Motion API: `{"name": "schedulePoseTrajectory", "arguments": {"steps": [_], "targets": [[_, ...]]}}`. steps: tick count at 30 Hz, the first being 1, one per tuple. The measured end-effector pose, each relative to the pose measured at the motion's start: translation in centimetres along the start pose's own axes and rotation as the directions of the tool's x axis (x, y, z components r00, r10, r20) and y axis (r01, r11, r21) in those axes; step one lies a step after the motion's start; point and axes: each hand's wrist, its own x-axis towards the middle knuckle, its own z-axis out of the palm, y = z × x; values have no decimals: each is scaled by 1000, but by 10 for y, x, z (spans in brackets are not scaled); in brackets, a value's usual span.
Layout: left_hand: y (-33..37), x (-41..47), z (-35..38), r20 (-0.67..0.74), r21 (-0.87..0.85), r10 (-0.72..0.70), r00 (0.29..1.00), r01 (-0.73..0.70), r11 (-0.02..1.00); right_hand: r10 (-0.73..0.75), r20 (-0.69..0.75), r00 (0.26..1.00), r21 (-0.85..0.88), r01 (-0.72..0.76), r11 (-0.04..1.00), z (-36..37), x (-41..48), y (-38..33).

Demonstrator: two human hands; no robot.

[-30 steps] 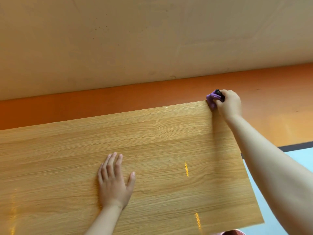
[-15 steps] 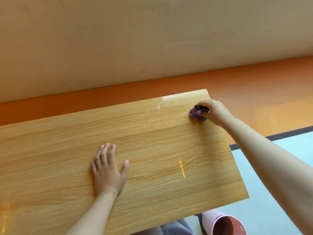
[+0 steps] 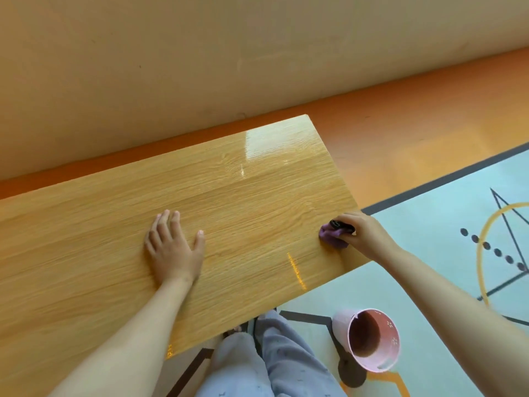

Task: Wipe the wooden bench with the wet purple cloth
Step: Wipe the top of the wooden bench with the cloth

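Observation:
The wooden bench (image 3: 246, 196) has a glossy light-oak top and runs from the left edge to its right end near the middle of the view. A crumpled purple cloth (image 3: 332, 236) is pressed on the bench top close to the right end, near the front corner. My right hand (image 3: 362, 233) grips the cloth from the right, fingers closed around it, with a dark band showing at the fingers. My left hand (image 3: 173, 247) lies flat on the bench top, fingers spread, well left of the cloth.
A pink bucket (image 3: 369, 339) stands on the pale floor mat (image 3: 429, 224) below the bench's right end. My legs in light grey trousers (image 3: 266, 365) are at the bench's front edge. A beige wall (image 3: 229, 53) and orange floor strip (image 3: 400, 124) lie behind.
My right hand has dragged the cloth from the far right corner down along the right end toward the front corner. The view has tilted down, showing the bucket and my legs. The left hand stays flat.

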Motion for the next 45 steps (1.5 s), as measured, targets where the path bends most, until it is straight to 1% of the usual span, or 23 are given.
{"name": "schedulePoseTrajectory", "arguments": {"steps": [5, 7, 8, 9, 11, 12, 14, 18, 21, 23, 24, 26, 27, 28, 30, 32, 34, 40, 42, 45], "targets": [[-1, -1, -2, 27, -31, -2, 1000, 3, 1000, 92, -55, 994, 12, -92, 996, 10, -53, 1], [5, -2, -6, 36, -95, -18, 999, 21, 995, 150, -79, 986, 60, -145, 988, 13, -70, -2], [11, -4, -8, 40, -123, -5, 999, 10, 992, 200, -105, 974, 104, -189, 976, 15, -77, -2], [19, -9, -9, 46, -135, 38, 998, -31, 990, 261, -133, 956, 154, -241, 958, 17, -84, -2], [38, -20, -9, 68, -143, 169, 983, -158, 977, 372, -191, 909, 251, -321, 913, 20, -92, -4], [49, -27, -8, 85, -149, 226, 971, -212, 966, 414, -215, 884, 291, -347, 892, 23, -94, -3], [72, -44, -5, 118, -165, 298, 947, -277, 947, 463, -248, 851, 314, -382, 869, 26, -94, 1], [106, -72, 7, 175, -169, 338, 925, -310, 936, 508, -253, 823, 296, -434, 851, 21, -88, 19], [114, -77, 21, 182, -135, 302, 936, -280, 950, 540, -297, 787, 294, -463, 836, 8, -86, 35], [119, -80, 28, 188, -108, 227, 956, -209, 972, 521, -293, 801, 268, -454, 849, 0, -85, 44], [121, -81, 30, 166, -95, 200, 966, -186, 978, 512, -286, 810, 258, -450, 855, -3, -84, 47], [126, -83, 33, 124, -58, 167, 978, -161, 985, 480, -273, 834, 216, -433, 875, -5, -83, 51], [128, -83, 34, 110, -40, 160, 981, -156, 987, 442, -267, 856, 182, -405, 896, -4, -83, 52], [130, -83, 35, 100, -26, 155, 983, -153, 988, 383, -248, 890, 150, -355, 923, -5, -82, 54], [131, -82, 37, 87, -20, 136, 987, -134, 991, 228, -139, 964, 124, -211, 969, -7, -80, 59], [131, -82, 38, 73, -32, 118, 990, -116, 993, 85, -8, 996, 104, -84, 991, -11, -72, 62], [133, -81, 38, 67, -27, 112, 991, -111, 993, -2, 66, 998, 82, -3, 997, -19, -56, 67], [134, -81, 38, 67, -38, 92, 993, -90, 995, -140, 116, 983, 53, 135, 989, -41, 44, 63], [136, -80, 37, 74, -41, 83, 994, -81, 996, -174, 114, 978, 45, 170, 984, -46, 85, 54], [137, -81, 35, 90, -41, 73, 993, -70, 997, -195, 45, 980, 11, 195, 981, -51, 138, 41]]}}
